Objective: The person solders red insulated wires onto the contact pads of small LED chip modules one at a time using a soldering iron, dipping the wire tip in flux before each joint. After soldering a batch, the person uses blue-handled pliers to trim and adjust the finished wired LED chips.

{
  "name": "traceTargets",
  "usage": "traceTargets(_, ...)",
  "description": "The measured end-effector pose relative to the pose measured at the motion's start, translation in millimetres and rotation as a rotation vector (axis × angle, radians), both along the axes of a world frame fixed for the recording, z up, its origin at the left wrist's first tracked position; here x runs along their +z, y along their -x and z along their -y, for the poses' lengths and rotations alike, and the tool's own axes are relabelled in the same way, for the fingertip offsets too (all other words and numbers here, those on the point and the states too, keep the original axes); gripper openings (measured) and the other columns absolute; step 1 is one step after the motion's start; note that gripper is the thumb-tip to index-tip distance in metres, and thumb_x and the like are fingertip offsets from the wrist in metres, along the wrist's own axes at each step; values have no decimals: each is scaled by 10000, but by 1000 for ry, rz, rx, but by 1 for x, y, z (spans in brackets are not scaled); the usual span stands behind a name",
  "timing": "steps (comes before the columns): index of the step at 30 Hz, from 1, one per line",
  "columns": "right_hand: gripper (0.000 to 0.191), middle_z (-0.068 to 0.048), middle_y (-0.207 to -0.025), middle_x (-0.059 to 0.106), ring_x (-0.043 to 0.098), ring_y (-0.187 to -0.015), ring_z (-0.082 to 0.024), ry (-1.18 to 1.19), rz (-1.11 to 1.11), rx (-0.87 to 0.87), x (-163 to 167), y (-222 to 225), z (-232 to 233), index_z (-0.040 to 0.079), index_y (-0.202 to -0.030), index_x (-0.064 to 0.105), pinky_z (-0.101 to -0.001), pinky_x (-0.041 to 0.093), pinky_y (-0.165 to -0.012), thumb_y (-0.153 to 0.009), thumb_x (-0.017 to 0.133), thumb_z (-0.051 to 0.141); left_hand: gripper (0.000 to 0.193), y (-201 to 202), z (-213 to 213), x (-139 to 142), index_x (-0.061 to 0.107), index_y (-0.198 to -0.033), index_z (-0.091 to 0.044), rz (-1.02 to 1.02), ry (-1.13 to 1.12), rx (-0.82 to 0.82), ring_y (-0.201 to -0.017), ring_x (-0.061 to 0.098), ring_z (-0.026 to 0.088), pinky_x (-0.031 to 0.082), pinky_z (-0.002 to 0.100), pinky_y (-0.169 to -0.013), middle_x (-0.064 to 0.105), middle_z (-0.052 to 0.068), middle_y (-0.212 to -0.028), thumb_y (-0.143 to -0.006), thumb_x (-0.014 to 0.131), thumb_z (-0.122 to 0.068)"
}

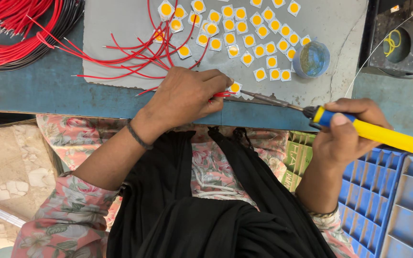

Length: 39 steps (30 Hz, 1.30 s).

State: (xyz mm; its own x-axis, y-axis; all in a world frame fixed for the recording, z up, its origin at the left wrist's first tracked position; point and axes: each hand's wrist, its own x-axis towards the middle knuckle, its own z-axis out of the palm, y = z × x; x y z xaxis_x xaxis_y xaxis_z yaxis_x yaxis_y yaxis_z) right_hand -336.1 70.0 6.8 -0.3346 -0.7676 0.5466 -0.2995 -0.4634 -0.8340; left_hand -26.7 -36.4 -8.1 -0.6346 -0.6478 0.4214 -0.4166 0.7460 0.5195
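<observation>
Left hand point(185, 95) pinches thin red wire point(222, 94) onto small white square yellow-centred chip point(235, 87); right hand point(345, 131), clamped around yellow-handled soldering iron point(359, 129), should touch tip briefly, steadily.

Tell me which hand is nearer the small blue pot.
Right. The right hand, gripping the soldering iron, is just below and slightly right of the blue pot. The left hand, pinching a red wire at a chip, lies farther off, to the pot's lower left.

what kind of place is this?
Likely a small electronics assembly bench: the right hand holds a soldering iron, white square chips with yellow centres lie on a grey mat, and red wires lie beside them.
</observation>
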Motion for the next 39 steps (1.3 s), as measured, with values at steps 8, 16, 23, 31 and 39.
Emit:
traceTargets(8, 324, -134, -858, 704, 595, -695, -122, -119, -48, 69, 4, -14, 4, -87, -961, 692, -200, 446, -677, -940, 756, 229, 215, 0, 0, 1, 705, -1025, -73, -19, -28, -2, -686, 667, 299, 473, 425, -545, 719, 37, -909, -826, 722, -151)
traceTargets(16, 335, -115, -876, 710, 603, -724, -115, -148, -152, 60, 14, -24, 7, -75, -971, 715, -199, 455, -709, -984, 774, 255, 230, -2, 1, 0, 722, -1046, -77, -45, -27, -18, -699, 666, 297, 469, 421, -551, 715, 41, -913, -824, 718, -138)
traceTargets(23, 341, -73, -854, 707, 614, -703, -90, -226, -271, 88, 40, -34, 6, -21, -972, 704, -193, 463, -680, -946, 741, 318, 251, -2, 1, 0, 728, -1057, -79, -23, -25, -24, -684, 656, 299, 455, 426, -537, 709, 41, -894, -812, 730, -136)
traceTargets(31, 347, -84, -873, 712, 611, -705, -96, -219, -303, 78, 45, -39, 8, -34, -990, 710, -195, 457, -680, -984, 751, 311, 266, -3, 1, -1, 727, -1072, -74, -32, -8, -24, -691, 655, 299, 454, 423, -538, 704, 41, -899, -812, 722, -131)
traceTargets(39, 362, -56, -843, 707, 594, -672, -77, -231, -358, 136, 54, -39, 14, -32, -947, 715, -188, 428, -643, -969, 745, 328, 258, -3, 1, -1, 727, -1060, -75, -20, -6, -27, -682, 648, 305, 452, 427, -536, 703, 43, -897, -808, 716, -131)
